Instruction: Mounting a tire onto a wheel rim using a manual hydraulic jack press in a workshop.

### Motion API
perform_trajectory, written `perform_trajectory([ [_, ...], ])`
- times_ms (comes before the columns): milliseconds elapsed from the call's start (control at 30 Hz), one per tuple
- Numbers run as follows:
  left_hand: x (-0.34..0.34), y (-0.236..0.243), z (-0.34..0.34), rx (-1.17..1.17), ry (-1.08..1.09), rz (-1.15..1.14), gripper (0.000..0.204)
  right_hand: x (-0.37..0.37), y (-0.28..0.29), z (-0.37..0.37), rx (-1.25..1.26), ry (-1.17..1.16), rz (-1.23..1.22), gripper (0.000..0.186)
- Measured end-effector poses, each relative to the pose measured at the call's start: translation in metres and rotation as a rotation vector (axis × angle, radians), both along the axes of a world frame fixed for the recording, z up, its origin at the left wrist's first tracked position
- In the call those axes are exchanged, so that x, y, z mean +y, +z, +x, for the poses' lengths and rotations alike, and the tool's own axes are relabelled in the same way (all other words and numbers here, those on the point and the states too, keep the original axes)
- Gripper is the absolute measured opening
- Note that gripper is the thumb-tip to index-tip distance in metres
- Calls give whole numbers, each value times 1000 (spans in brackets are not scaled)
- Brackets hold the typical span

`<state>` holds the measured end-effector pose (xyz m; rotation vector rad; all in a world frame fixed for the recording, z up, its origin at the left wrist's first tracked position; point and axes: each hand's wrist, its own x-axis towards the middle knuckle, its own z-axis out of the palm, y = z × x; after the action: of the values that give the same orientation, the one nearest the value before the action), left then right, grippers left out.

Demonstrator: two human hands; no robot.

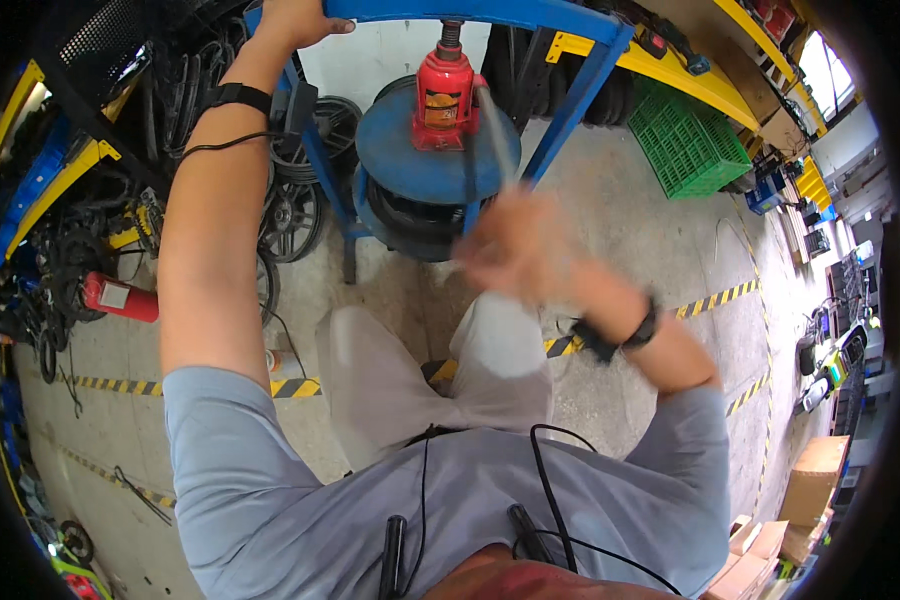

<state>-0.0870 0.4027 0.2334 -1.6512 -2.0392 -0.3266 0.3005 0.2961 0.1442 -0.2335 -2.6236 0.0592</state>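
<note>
A red bottle jack (444,100) stands upright on a round blue plate (390,150), below the top beam of a blue metal frame (450,10). Its threaded screw reaches up to that beam. From the jack's right side a grey lever handle (498,135) slants down toward me. My right hand (520,245), smeared by motion, is closed around the handle's near end. At the upper left my left hand (295,18) rests at the frame's top corner with its thumb stretched out; its other fingers are mostly cut off by the picture's edge.
Wheel rims (295,215) and dark coiled parts crowd the left of the frame. A red fire extinguisher (120,297) lies farther left. A green crate (685,140) sits under a yellow shelf at right. Striped tape (720,297) crosses the concrete floor; cardboard boxes (810,480) stand lower right.
</note>
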Motion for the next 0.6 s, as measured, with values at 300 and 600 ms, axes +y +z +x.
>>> perform_trajectory([
  [300,-2,-3,0,-45,-4,-27,75,55,96,-13,494,-149,-337,29],
  [600,6,-5,21,-5,-46,-26,73,-16,-131,22,-194,176,37,24],
])
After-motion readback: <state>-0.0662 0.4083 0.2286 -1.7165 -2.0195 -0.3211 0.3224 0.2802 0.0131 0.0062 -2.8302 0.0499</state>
